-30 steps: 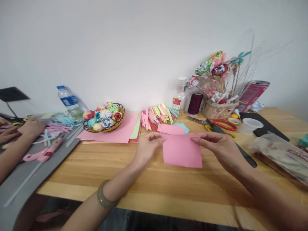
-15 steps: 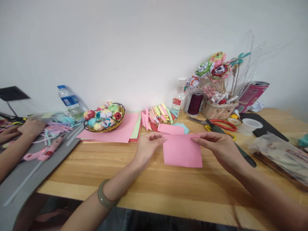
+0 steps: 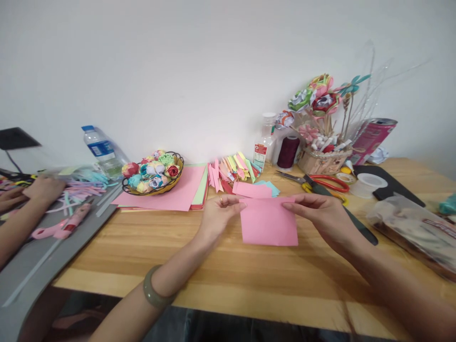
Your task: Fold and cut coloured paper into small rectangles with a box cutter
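Observation:
A pink square of paper (image 3: 269, 224) lies at the middle of the wooden table (image 3: 228, 270). My left hand (image 3: 218, 216) pinches its upper left corner. At the upper right corner, my right hand (image 3: 322, 217) pinches the top edge. Both hands hold the sheet just above the tabletop, its lower edge touching or nearly touching the wood. More pink and teal paper pieces (image 3: 253, 189) lie right behind it.
Behind are a wire basket of paper roses (image 3: 153, 173), a stack of coloured sheets (image 3: 185, 192), cut strips (image 3: 233, 170), a water bottle (image 3: 101, 152), scissors (image 3: 313, 183), a thread spool (image 3: 288, 152) and a flower basket (image 3: 322, 142). Another person's hands (image 3: 32, 192) work at the left.
My hands and the pink paper have barely moved; the view has shifted slightly.

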The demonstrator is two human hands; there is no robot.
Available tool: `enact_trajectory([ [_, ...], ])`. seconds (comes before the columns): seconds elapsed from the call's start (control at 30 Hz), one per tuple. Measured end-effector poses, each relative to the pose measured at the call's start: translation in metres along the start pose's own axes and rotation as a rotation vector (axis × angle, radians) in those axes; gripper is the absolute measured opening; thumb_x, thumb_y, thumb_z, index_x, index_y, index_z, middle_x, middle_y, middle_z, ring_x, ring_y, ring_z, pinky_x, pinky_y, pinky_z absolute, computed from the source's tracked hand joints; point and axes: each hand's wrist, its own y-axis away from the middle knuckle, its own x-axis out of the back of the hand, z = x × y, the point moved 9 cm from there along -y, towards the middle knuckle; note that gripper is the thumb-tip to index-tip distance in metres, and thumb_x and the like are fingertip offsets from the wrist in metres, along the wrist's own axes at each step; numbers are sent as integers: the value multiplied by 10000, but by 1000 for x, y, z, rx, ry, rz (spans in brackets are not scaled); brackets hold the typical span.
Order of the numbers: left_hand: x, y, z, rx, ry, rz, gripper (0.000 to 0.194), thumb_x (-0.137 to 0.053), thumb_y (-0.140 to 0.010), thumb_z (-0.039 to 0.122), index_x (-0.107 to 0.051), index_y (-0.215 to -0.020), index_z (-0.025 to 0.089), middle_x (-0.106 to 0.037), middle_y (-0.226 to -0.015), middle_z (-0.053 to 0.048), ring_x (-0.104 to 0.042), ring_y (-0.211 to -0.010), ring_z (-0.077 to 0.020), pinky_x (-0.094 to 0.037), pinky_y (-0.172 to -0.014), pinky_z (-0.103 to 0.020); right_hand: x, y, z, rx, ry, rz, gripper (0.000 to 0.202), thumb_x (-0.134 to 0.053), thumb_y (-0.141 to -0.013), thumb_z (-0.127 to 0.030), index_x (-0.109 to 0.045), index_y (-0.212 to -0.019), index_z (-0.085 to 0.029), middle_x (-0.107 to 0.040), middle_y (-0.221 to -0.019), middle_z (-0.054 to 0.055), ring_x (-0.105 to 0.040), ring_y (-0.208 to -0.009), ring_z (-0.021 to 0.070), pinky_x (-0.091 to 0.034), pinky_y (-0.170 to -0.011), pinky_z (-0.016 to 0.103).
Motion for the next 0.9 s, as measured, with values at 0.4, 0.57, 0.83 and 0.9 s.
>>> enact_trajectory([
  [0.4,0,1,21,-192,-247,-75,106,-743,-625,252,-678,-643,171,-666,-687,-27,-597,-691,-157,-462,-704,-276,-3,4,-27,317,217,-67,198,-654,-741,-420,-710,-769,-233,-696,-854,38,-619,-819,193,-472,-757,339],
  [0.57,-16,26,41,-616,-611,-390,101,-626,-781,192,-681,-697,200,-675,-817,-59,-589,-834,-189,-446,-792,-329,-20,29,-39,700,569,-272,143,-569,-829,-246,-709,-858,-252,-678,-915,43,-567,-906,185,-423,-815,346],
  [0.83,-31,54,-9,-675,-925,-740,216,-467,-871,114,-651,-769,162,-673,-836,-74,-589,-858,-162,-457,-785,-268,-55,63,-4,932,1056,-609,334,-317,-935,-157,-639,-1020,-184,-667,-981,72,-575,-945,181,-472,-808,350],
  [0.9,-29,52,-12,-625,-924,-757,194,-481,-863,122,-654,-786,163,-667,-860,-71,-597,-858,-155,-458,-787,-258,-57,65,-3,925,1058,-628,328,-328,-931,-156,-638,-1032,-189,-664,-990,76,-575,-948,183,-475,-804,348],
])
